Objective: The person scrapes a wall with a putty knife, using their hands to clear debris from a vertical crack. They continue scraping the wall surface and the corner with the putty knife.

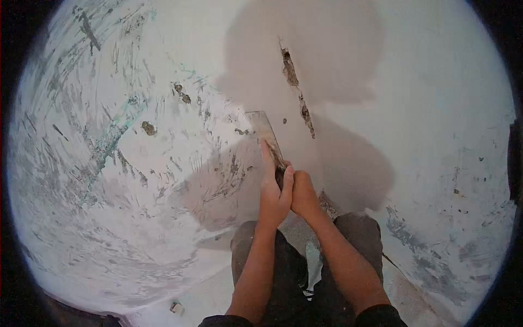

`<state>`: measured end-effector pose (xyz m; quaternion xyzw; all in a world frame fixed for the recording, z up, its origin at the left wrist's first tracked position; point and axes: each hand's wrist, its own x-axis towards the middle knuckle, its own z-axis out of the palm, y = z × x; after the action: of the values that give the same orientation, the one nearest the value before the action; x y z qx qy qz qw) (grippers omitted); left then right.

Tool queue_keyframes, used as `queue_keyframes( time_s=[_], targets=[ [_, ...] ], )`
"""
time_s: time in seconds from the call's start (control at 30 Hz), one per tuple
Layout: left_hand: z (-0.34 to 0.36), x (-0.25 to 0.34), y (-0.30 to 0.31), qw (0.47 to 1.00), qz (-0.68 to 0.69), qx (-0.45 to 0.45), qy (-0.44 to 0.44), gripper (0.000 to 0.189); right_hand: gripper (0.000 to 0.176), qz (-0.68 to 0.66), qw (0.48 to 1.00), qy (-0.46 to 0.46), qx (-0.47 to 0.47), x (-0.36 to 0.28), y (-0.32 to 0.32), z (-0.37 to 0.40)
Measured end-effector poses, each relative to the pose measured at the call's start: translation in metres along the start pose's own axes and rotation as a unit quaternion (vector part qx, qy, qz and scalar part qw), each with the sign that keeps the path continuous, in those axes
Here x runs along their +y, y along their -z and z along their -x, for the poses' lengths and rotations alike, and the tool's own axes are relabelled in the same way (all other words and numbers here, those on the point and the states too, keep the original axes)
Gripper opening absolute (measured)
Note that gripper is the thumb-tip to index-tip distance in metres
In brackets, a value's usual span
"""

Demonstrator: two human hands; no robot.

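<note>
A scraper (266, 131) with a flat metal blade and a dark handle points up and slightly left, its blade edge at the scuffed white wall (180, 125). My left hand (274, 188) is closed on the scraper, with the index finger stretched along the blade. Against it, my right hand (303, 193) is closed around the lower handle, most of which is hidden. Above the hands, a long broken gouge (290, 68) runs down near the wall corner. Whether the blade touches the wall cannot be made out.
Smaller holes (148, 128) and grey scrape marks lie on the left wall. A second white wall (436, 136) stands at the right. My bent knees (359, 231) in dark trousers are below the hands. A small chunk (176, 308) lies on the floor at the lower left.
</note>
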<state>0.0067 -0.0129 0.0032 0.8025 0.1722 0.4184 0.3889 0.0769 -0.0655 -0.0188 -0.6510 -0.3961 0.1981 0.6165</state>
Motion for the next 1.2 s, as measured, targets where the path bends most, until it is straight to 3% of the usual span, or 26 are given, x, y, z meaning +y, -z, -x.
queue_keyframes(
  time_s=[0.1, 0.2, 0.3, 0.43, 0.53, 0.6, 0.63, 0.7, 0.73, 0.77, 0.8, 0.87, 0.93, 1.0, 1.07, 1.13, 1.2],
  targets=[
    [-0.005, -0.002, 0.005, 0.999, -0.035, -0.012, -0.006, 0.074, 0.027, 0.028, 0.996, 0.083, 0.033, 0.004, -0.005, -0.004],
    [-0.008, 0.002, 0.008, 1.0, -0.017, -0.019, -0.008, 0.075, 0.028, 0.022, 0.999, 0.014, 0.023, 0.013, -0.011, -0.009],
    [-0.012, 0.008, 0.009, 1.0, -0.01, -0.027, 0.008, 0.072, 0.029, -0.047, 0.997, 0.062, 0.019, 0.009, -0.007, -0.011],
    [-0.015, 0.01, 0.008, 0.999, -0.026, -0.016, -0.008, 0.071, 0.029, 0.022, 0.998, 0.03, 0.054, 0.005, -0.011, -0.007],
    [-0.016, 0.008, 0.014, 0.998, -0.047, -0.025, -0.012, 0.07, 0.028, 0.027, 0.992, 0.084, 0.09, 0.005, -0.022, -0.012],
    [-0.022, 0.015, 0.018, 0.998, -0.06, -0.025, -0.017, 0.069, 0.034, -0.127, 0.991, 0.037, 0.014, 0.001, -0.026, -0.019],
    [-0.027, 0.022, 0.021, 0.995, -0.086, -0.004, -0.048, 0.068, 0.034, -0.127, 0.991, 0.039, 0.012, -0.007, -0.024, -0.023],
    [-0.042, 0.042, 0.025, 0.99, -0.111, 0.024, -0.08, 0.068, 0.028, -0.003, 0.988, 0.147, 0.047, -0.023, -0.017, -0.035],
    [-0.052, 0.057, 0.027, 0.997, -0.075, -0.012, -0.022, 0.068, 0.028, -0.003, 0.988, 0.148, 0.043, -0.025, -0.016, -0.035],
    [-0.057, 0.066, 0.028, 0.997, -0.039, -0.052, 0.034, 0.068, 0.028, -0.041, 0.987, 0.137, 0.07, -0.026, -0.013, -0.036],
    [-0.057, 0.063, 0.024, 0.997, -0.041, -0.053, 0.03, 0.068, 0.027, -0.081, 0.983, 0.128, 0.102, -0.028, -0.008, -0.038],
    [-0.049, 0.05, 0.009, 0.991, -0.064, -0.063, -0.1, 0.068, 0.026, -0.114, 0.984, 0.122, 0.069, -0.025, 0.004, -0.034],
    [-0.034, 0.044, 0.001, 0.988, -0.094, -0.072, -0.102, 0.069, 0.027, -0.162, 0.97, 0.137, 0.123, -0.007, 0.001, -0.025],
    [-0.023, 0.028, -0.009, 0.997, -0.033, -0.043, -0.062, 0.07, 0.028, -0.183, 0.961, 0.158, 0.136, 0.001, 0.007, -0.021],
    [-0.013, 0.024, -0.011, 0.998, 0.01, -0.061, -0.007, 0.065, 0.029, -0.073, 0.99, 0.105, 0.059, 0.004, 0.022, -0.009],
    [-0.005, 0.016, -0.014, 0.995, 0.052, -0.076, 0.049, 0.06, 0.03, 0.008, 0.996, 0.079, 0.037, 0.008, 0.034, -0.003],
    [-0.008, 0.001, -0.02, 0.991, 0.102, -0.053, -0.062, 0.043, 0.03, 0.087, 0.994, 0.061, 0.021, 0.005, 0.039, -0.004]
  ],
)
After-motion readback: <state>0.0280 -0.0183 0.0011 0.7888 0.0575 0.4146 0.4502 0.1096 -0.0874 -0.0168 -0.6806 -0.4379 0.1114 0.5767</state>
